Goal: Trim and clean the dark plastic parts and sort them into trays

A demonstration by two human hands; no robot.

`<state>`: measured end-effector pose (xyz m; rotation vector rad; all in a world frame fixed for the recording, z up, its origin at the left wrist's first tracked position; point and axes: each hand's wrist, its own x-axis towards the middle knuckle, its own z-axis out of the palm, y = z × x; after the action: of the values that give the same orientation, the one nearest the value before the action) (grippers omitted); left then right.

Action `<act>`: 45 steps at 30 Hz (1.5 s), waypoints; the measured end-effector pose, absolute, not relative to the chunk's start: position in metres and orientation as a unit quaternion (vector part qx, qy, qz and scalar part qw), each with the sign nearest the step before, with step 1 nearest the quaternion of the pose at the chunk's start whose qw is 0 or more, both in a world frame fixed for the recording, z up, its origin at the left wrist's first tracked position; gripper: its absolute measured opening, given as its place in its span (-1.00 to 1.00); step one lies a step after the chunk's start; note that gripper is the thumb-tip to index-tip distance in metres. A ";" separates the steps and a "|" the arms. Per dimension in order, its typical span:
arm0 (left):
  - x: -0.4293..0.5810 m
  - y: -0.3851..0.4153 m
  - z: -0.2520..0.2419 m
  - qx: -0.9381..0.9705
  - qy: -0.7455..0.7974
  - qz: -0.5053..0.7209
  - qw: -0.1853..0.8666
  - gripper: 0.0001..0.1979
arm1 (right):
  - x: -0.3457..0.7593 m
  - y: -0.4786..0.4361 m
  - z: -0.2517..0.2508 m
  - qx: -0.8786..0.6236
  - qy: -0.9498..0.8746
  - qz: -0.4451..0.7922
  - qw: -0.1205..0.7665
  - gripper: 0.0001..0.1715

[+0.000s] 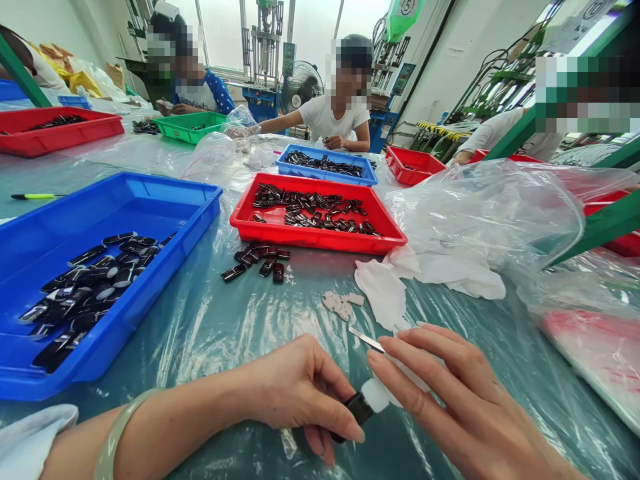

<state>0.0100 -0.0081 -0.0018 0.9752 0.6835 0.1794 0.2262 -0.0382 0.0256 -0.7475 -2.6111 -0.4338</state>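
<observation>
Two bare hands are seen in the head view, close to each other, above the part of the tabletop [200, 327] toward its near edge. The left hand [300, 393] is narrow: between thumb and fingers it holds a black piece [359, 408], and the white end [375, 395] of this piece points to the other hand. The right hand [450, 393] has its fingers long and almost straight, just beside the white end; its thumb is hidden. A thin blade [363, 337] comes out beyond its fingertips, but I cannot tell if this hand grips it. On the left wrist there is a pale bangle [120, 433].

Toward the left edge of the tabletop stands a blue tray [197, 217], with many black parts [100, 283] lying mostly toward its near side. In the middle is a red tray [320, 237] with more such parts, and a small heap [260, 260] lies before its near left corner. Near its right corner are white scraps [343, 305] and a white cloth [383, 290], and on the right a clear plastic bag [480, 213]. Toward the far edge, a person in a white shirt [327, 117] sits behind a second blue tray [325, 175].
</observation>
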 end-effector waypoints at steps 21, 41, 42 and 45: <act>0.009 -0.009 -0.006 0.433 0.313 0.078 0.842 -0.82 | 0.219 -0.034 0.023 -0.306 -0.914 -0.127 0.233 -0.62; 0.009 -0.009 -0.001 0.443 0.318 0.072 0.835 -0.84 | 0.229 -0.041 0.024 -0.314 -0.913 -0.128 0.228 -0.65; 0.009 -0.009 -0.001 0.450 0.320 0.080 0.830 -0.81 | 0.230 -0.040 0.022 -0.328 -0.903 -0.137 0.241 -0.66; 0.007 -0.010 -0.003 0.500 0.324 0.114 0.795 -0.71 | 0.236 -0.035 0.017 -0.384 -0.874 -0.152 0.256 -0.66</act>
<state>0.0074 -0.0103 -0.0028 1.0747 0.6965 0.2443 0.2363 -0.0351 0.0175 -1.0419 -2.3736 -0.4116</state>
